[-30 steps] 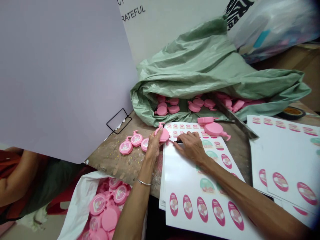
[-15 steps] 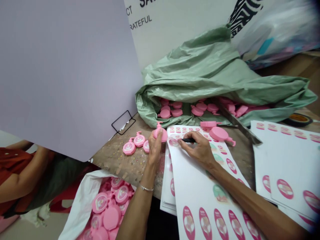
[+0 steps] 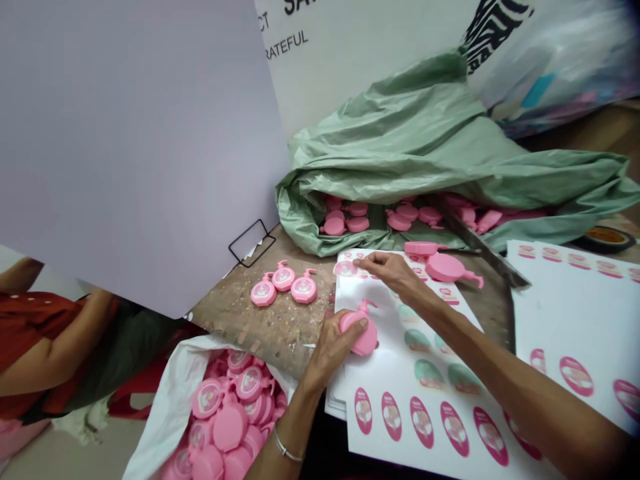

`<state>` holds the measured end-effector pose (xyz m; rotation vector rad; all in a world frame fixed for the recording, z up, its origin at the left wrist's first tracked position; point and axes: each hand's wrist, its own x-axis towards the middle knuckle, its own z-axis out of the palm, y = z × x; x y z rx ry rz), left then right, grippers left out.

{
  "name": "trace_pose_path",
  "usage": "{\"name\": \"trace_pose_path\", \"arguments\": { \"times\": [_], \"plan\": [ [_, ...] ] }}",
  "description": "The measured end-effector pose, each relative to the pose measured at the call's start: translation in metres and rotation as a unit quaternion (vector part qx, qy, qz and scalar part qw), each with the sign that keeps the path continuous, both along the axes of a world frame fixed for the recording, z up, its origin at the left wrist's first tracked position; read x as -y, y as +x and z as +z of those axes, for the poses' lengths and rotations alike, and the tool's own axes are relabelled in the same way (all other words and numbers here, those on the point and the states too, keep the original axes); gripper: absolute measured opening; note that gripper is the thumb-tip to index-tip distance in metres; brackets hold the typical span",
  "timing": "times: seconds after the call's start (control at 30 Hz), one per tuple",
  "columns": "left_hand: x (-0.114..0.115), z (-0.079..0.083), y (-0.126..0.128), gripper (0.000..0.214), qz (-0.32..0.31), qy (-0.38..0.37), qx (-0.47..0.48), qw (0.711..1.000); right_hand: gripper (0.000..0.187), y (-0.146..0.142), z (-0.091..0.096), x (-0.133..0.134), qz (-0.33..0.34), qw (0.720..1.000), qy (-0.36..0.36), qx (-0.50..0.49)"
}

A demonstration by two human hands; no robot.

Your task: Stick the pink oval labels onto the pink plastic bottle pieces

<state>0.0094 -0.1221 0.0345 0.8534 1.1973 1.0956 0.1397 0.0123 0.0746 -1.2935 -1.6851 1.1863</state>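
Note:
My left hand (image 3: 333, 347) grips a pink plastic bottle-shaped piece (image 3: 359, 332) over the white label sheet (image 3: 390, 353). That piece shows no label on its visible side. My right hand (image 3: 390, 270) rests its fingertips on the sheet's top area, next to a round pink label (image 3: 345, 269). No tool shows in it. Several oval pink labels (image 3: 423, 423) line the sheet's lower part. Three labelled pink pieces (image 3: 283, 277) lie on the stained table (image 3: 260, 333), left of the sheet. Two unlabelled pink pieces (image 3: 447, 268) lie beyond my right hand.
A white sack (image 3: 170, 393) of pink pieces sits below the table edge. A green plastic bag (image 3: 400, 147) holds more. Further label sheets (image 3: 565, 313) lie right, with a metal ruler (image 3: 480, 247) and tape roll (image 3: 600, 239). A lilac board (image 3: 135, 147) fills the left; a person's red-sleeved arm (image 3: 45, 347) shows beneath.
My left hand has moved down the sheet towards me with the pink piece. My right hand has shifted up and left, and the black tool it held no longer shows.

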Motion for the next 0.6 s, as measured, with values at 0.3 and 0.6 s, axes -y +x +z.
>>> {"name": "trace_pose_path", "arguments": {
  "times": [0.3, 0.6],
  "plan": [
    [0.005, 0.022, 0.005, 0.059, 0.078, -0.05, 0.242, 0.966, 0.028, 0.022, 0.013, 0.085, -0.006, 0.997, 0.049, -0.054],
    [0.006, 0.031, 0.013, 0.055, 0.071, -0.036, 0.232, 0.969, 0.023, 0.035, 0.008, 0.107, -0.017, 0.99, 0.142, 0.007]
  ]
}}
